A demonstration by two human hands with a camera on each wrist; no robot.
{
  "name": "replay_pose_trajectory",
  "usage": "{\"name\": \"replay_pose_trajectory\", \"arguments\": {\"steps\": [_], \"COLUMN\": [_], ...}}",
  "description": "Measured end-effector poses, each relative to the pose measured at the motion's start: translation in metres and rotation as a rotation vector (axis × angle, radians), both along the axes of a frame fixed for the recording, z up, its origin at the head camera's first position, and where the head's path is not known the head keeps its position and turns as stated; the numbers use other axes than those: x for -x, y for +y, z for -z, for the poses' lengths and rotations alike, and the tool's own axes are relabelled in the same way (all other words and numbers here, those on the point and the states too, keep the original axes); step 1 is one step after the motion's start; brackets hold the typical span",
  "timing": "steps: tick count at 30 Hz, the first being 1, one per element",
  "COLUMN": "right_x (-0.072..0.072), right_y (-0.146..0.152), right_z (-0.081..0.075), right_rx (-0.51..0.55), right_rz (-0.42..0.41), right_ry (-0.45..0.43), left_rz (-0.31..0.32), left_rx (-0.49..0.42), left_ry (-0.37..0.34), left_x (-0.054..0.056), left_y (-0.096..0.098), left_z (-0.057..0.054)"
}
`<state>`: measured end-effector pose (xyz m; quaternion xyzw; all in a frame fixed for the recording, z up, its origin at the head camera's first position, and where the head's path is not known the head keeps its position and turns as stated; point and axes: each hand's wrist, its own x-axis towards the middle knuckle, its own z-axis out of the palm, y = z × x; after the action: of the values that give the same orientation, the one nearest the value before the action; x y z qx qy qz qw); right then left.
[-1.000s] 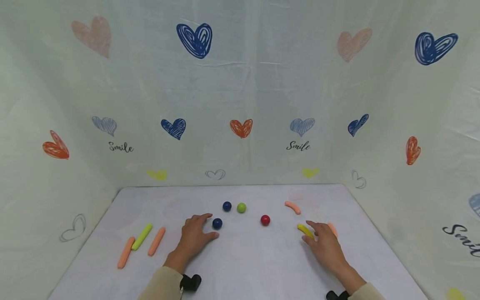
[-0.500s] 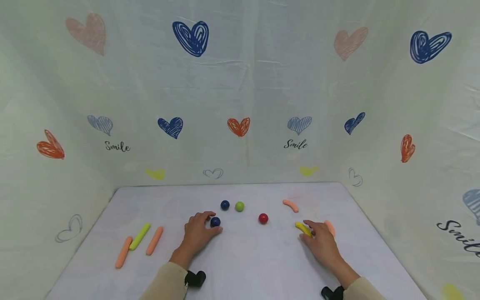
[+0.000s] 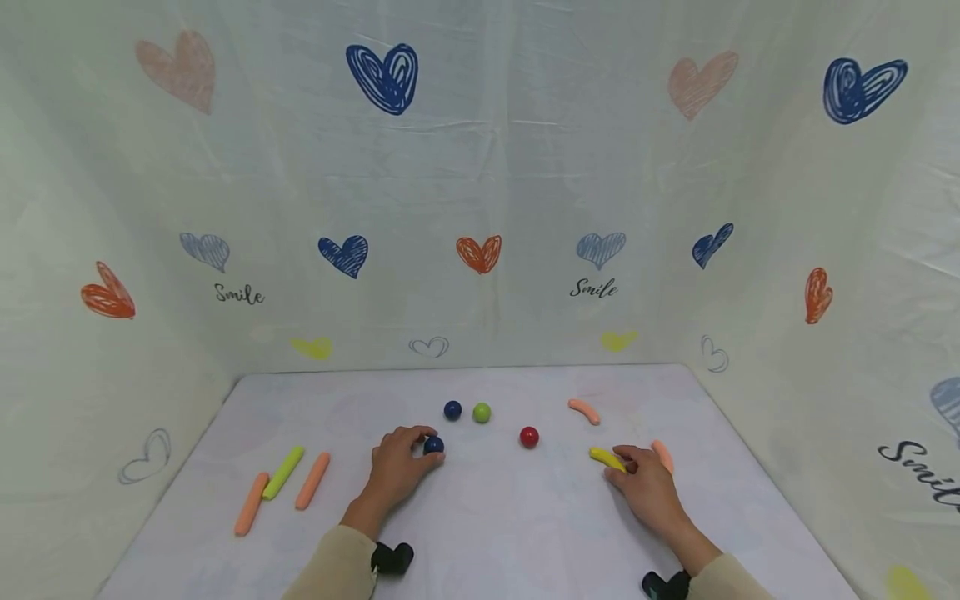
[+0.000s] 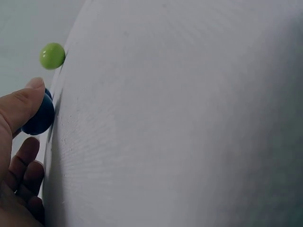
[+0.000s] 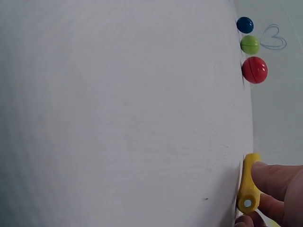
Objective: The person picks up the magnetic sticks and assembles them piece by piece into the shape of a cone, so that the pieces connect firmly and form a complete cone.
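Note:
In the head view my left hand point(image 3: 394, 467) holds a glossy dark blue ball point(image 3: 434, 445) between thumb and fingers, close over the table. The left wrist view shows the thumb across that blue ball point(image 4: 40, 118), its other fingers loosely bent below. On the right, my right hand point(image 3: 651, 487) pinches a short, curved yellow stick point(image 3: 605, 457) at its near end. A small pale disc sits in the end of this yellow stick point(image 5: 249, 187) in the right wrist view, where the thumb presses its side.
Behind the left hand lie another blue ball point(image 3: 452, 410) and a green ball point(image 3: 482, 412). A red ball point(image 3: 529, 437) sits between the hands. Curved orange sticks point(image 3: 584, 411) point(image 3: 663, 457) lie at right. Straight orange sticks point(image 3: 312, 481) point(image 3: 251, 504) and a lime stick point(image 3: 283, 472) lie at left.
My left hand has moved right to the near blue ball and its thumb and fingers have come together on it. My right fingers have closed on the yellow stick.

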<state>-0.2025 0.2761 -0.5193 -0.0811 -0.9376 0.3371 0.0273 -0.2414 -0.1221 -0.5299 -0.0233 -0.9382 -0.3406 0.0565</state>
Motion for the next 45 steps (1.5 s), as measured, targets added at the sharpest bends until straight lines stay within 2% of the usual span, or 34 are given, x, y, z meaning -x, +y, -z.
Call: {"name": "replay_pose_trajectory", "arguments": {"steps": [5, 12, 22, 29, 34, 45], "right_x": [0.003, 0.006, 0.004, 0.002, 0.001, 0.002], "right_y": [0.002, -0.002, -0.006, -0.013, -0.025, -0.065], "right_z": [0.004, 0.007, 0.007, 0.001, -0.001, -0.011], "right_rx": [0.026, 0.001, 0.009, 0.086, 0.151, 0.167], "right_rz": [0.027, 0.039, 0.035, 0.023, 0.009, -0.032], "right_ry": [0.003, 0.039, 0.058, 0.085, 0.075, 0.089], "left_rz": [0.004, 0.004, 0.011, 0.034, 0.069, 0.152], "left_rx": [-0.010, -0.012, -0.041, -0.054, -0.062, -0.066], "left_ry": [0.005, -0.002, -0.021, -0.032, -0.060, -0.057], "left_x": [-0.001, -0.002, -0.010, -0.017, -0.022, -0.029], "left_y": [-0.002, -0.004, -0.005, -0.007, -0.007, 0.002], "left_z": [0.000, 0.001, 0.002, 0.001, 0.001, 0.001]}}
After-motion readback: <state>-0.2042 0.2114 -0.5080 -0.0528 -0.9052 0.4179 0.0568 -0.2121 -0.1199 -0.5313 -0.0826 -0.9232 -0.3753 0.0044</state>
